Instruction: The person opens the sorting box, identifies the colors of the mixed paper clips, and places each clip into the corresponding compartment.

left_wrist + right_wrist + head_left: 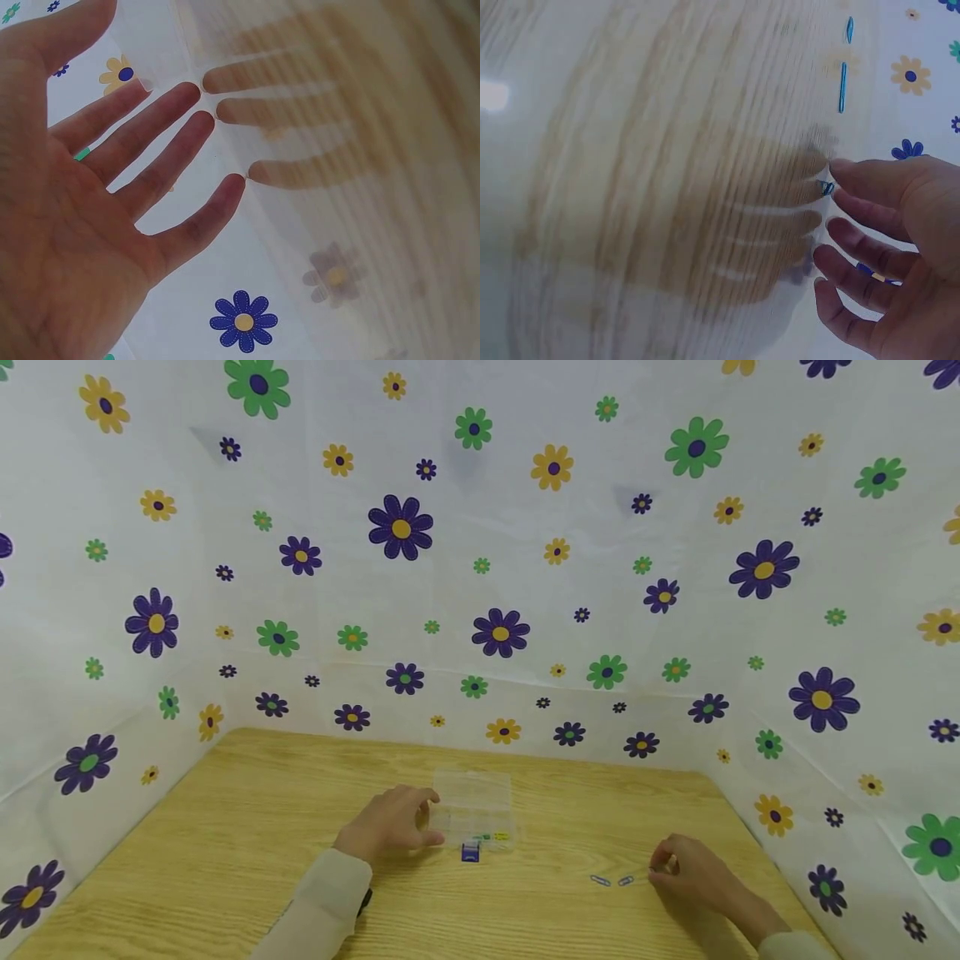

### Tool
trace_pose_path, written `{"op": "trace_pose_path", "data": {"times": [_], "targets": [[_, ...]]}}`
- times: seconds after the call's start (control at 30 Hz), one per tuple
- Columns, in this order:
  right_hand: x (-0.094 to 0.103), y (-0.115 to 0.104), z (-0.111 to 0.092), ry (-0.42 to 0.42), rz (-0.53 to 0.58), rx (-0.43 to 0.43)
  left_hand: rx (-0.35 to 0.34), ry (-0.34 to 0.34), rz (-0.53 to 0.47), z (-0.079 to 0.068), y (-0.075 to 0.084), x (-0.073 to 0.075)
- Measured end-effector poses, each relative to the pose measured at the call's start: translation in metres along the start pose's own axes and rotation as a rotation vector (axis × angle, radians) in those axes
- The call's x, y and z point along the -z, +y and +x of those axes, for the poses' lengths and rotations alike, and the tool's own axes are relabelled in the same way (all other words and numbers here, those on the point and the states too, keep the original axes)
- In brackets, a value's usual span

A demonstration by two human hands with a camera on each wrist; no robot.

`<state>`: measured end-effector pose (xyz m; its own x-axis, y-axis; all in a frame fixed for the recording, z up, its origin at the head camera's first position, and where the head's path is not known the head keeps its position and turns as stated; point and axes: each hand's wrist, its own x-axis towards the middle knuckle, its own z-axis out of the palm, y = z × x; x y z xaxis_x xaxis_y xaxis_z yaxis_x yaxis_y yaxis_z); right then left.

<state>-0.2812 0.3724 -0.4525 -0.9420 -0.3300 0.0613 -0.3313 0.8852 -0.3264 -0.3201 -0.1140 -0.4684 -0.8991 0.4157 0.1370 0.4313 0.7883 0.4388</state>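
A clear plastic box (pixel 472 793) with its lid raised stands in the middle of the table, a blue latch (pixel 470 853) at its front. My left hand (pixel 393 818) is at the box's left side, thumb and fingers spread; in the left wrist view the fingers (pixel 176 112) are extended with fingertips at the tabletop. My right hand (pixel 693 877) is low over the table at the right. Its thumb and forefinger pinch a small blue paper clip (pixel 825 188). Two more paper clips, one (pixel 600 881) and another (pixel 626 881), lie left of that hand.
Small green and yellow pieces (pixel 501 837) show in the box's front right part. The wooden table (pixel 247 827) is enclosed at the back and sides by a white flowered sheet (pixel 450 585).
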Motion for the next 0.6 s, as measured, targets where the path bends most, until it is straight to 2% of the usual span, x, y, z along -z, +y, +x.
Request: {"op": "trace_pose_path", "data": {"times": [0.2,0.43,0.6], "targets": [[0.000,-0.002,0.000,0.015,-0.047,-0.081,0.001,-0.005,-0.001,0.000,0.000,0.000],[0.008,-0.003,-0.002,-0.019,-0.095,-0.176,0.014,-0.018,-0.020,-0.003,0.002,0.000],[0.008,-0.002,0.000,-0.050,-0.067,-0.099,0.035,-0.017,-0.014,-0.003,0.002,0.001]]}}
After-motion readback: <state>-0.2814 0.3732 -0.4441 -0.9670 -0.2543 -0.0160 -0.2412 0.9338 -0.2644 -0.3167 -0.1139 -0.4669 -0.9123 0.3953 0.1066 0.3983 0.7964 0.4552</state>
